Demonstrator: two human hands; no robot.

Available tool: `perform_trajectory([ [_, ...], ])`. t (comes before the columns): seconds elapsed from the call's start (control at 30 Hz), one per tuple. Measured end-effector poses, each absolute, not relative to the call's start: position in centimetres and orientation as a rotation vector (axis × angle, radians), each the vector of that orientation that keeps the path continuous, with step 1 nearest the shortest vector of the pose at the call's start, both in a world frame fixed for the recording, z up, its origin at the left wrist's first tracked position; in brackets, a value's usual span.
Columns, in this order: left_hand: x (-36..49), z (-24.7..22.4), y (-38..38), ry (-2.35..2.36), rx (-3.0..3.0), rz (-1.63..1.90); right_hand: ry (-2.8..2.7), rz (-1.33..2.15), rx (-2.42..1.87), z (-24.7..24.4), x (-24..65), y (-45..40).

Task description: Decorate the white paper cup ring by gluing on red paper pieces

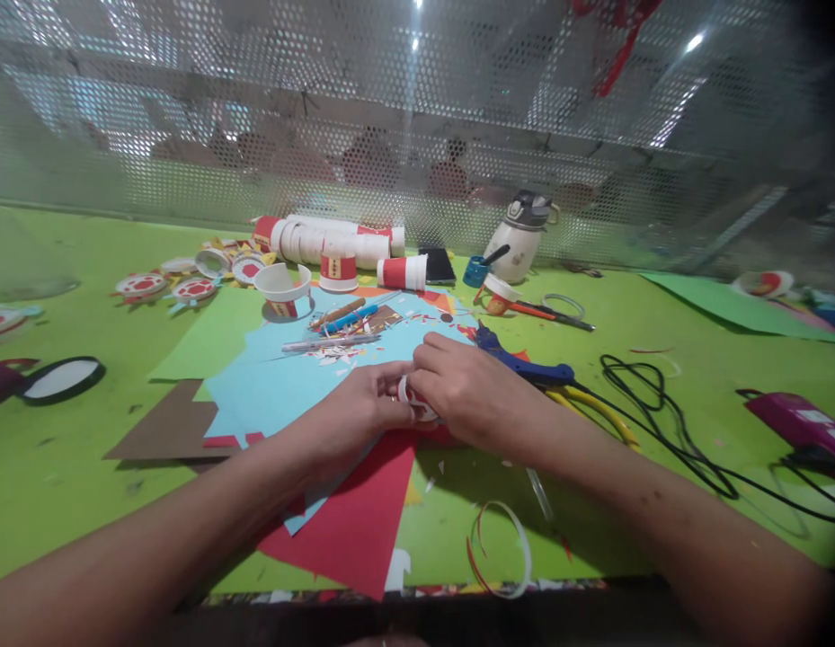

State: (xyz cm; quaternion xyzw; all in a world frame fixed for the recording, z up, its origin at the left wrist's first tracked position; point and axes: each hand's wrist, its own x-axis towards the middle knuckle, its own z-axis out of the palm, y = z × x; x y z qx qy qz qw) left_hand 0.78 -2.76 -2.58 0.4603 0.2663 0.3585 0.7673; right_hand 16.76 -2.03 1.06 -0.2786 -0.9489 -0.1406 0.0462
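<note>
Both hands meet over the coloured sheets near the table's front. My left hand (356, 404) has its thumb and fingers closed on the left side of a cut paper cup piece (421, 406), white-rimmed with a red and white pattern. From the right, my right hand (467, 386) curls over the same piece, its fingertips partly hidden. Under the hands lie a light blue paper sheet (255, 386) and a red paper sheet (359, 512). A blue glue gun (535, 367) rests just beyond my right wrist, beside a yellow-handled tool (602, 415).
Stacked paper cups (342, 243) lie at the back, with a cut cup (286, 289) before them. Finished turtle-like paper pieces (194, 290) sit left. A white bottle (518, 238) stands by the mesh screen (390, 117). Black cable (666, 422) loops at right. Pens (350, 316) lie among scraps.
</note>
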Motion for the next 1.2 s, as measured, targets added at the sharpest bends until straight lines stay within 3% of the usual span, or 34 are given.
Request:
perform_trajectory([
  [0.27,0.7,-2.5,-2.5,0.542,1.01,0.773,-2.812,-0.216,-0.844,1.0,17.8,-1.7],
  [0.8,0.6,-2.7,-2.4,0.518,1.011,0.75,-2.792,-0.383,-0.778,0.6,17.4,-1.7],
  [1.0,0.5,-2.3,-2.3,0.561,0.945,0.785,-2.45,0.165,-0.865,2.0,18.2,-1.9],
  [1.2,0.6,-1.9,-2.5,0.66,0.983,0.918,-2.034,0.829,-1.223,2.7,19.1,-2.8],
])
